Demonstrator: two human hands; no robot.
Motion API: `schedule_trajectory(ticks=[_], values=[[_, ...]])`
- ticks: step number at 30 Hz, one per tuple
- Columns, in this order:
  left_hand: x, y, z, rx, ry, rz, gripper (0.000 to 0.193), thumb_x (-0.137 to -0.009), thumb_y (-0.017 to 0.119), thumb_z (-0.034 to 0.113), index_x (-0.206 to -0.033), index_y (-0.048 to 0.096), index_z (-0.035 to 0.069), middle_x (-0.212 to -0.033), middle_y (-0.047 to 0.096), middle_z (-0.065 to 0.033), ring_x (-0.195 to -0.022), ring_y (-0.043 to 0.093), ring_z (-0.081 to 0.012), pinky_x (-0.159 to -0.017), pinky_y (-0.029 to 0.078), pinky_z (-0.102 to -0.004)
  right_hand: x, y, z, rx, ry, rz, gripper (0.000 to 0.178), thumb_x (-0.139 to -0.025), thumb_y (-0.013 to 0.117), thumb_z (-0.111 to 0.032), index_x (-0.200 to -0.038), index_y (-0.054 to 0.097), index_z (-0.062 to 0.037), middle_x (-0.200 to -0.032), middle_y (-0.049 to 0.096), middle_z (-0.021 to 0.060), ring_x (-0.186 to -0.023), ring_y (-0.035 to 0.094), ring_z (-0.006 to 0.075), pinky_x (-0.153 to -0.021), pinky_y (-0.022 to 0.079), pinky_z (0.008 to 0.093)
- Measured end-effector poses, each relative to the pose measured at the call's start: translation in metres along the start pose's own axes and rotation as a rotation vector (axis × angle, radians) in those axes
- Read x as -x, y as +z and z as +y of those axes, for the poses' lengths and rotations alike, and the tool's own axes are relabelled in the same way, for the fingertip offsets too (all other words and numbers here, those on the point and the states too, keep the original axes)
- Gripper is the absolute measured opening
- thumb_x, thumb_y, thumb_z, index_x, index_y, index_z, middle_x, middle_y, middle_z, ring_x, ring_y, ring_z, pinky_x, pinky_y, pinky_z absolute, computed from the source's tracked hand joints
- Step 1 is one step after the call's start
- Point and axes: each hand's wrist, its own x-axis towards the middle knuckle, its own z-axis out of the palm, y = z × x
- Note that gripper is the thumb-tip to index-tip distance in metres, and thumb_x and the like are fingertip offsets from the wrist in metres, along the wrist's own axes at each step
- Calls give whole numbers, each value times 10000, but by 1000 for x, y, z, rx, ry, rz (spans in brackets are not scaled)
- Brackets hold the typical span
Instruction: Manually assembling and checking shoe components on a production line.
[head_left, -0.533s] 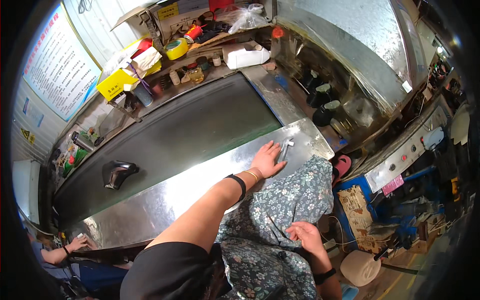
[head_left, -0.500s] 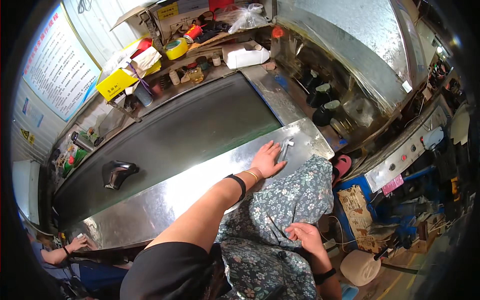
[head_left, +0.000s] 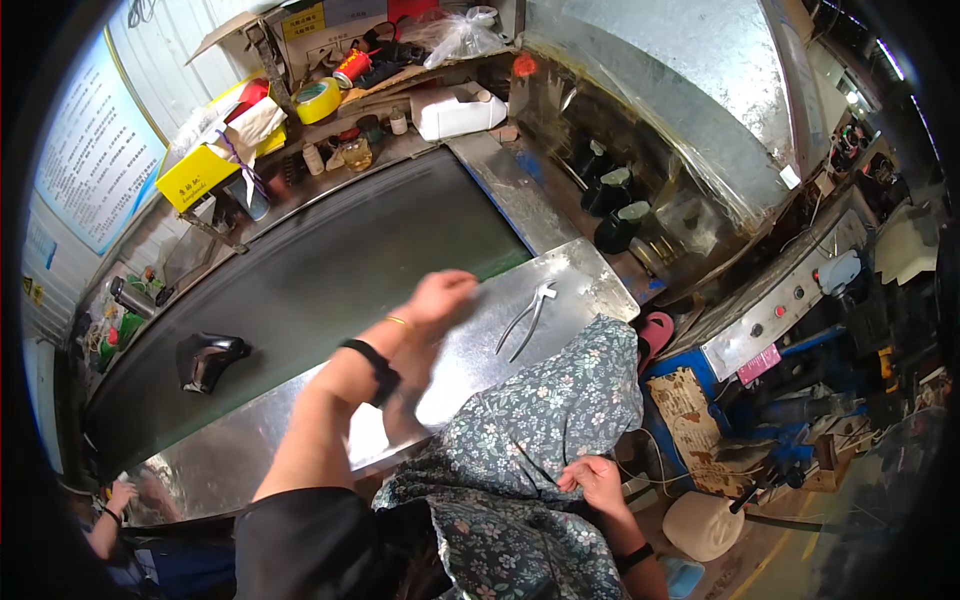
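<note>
My left hand (head_left: pixel 440 300), smeared by motion, is raised over the line where the dark belt (head_left: pixel 400 220) meets the shiny metal ledge (head_left: pixel 290 440). Its fingers are too blurred to read. A pair of steel pincers (head_left: pixel 527 318) lies untouched on the ledge, to the right of this hand. My right hand (head_left: pixel 597 482) is low in front of the floral apron (head_left: pixel 560 405), fingers curled together, and no object shows in it. On the belt at the left rests a glossy black curved piece (head_left: pixel 210 360), perhaps a shoe upper.
Another person's hand (head_left: pixel 122 493) is at the ledge's far left end. Behind the belt, a shelf carries a yellow box (head_left: pixel 195 178), yellow tape (head_left: pixel 318 100) and a white container (head_left: pixel 455 115). A control panel (head_left: pixel 780 315) stands at right, above a beige jug (head_left: pixel 703 525).
My left hand has lifted off the ledge beside the pincers and swung left, uncovering them. The right hand stays by the apron. The view has shifted slightly.
</note>
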Motion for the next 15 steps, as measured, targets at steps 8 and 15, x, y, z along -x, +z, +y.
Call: schedule_trajectory(ticks=[8,15], values=[[117,-256,-110,-1288,-1004,-20,588,-813,671,389,-1352,578,173,-1539,364,-80,-1419,288,-354,-1133,297,-486,-18,-1,-11,-104,145,124,420,-1060,409,-350,-1050,571,38,-860,697,180,-659,647,197,-610,523,302],[203,-310,-118,-1168,-1180,-110,557,-902,576,424,-1366,554,117,-1514,421,-117,-1436,316,-313,-1119,332,-484,-19,3,-12,-97,245,210,381,-1058,419,-310,-1014,580,33,-818,694,178,-630,633,197,-593,518,307]])
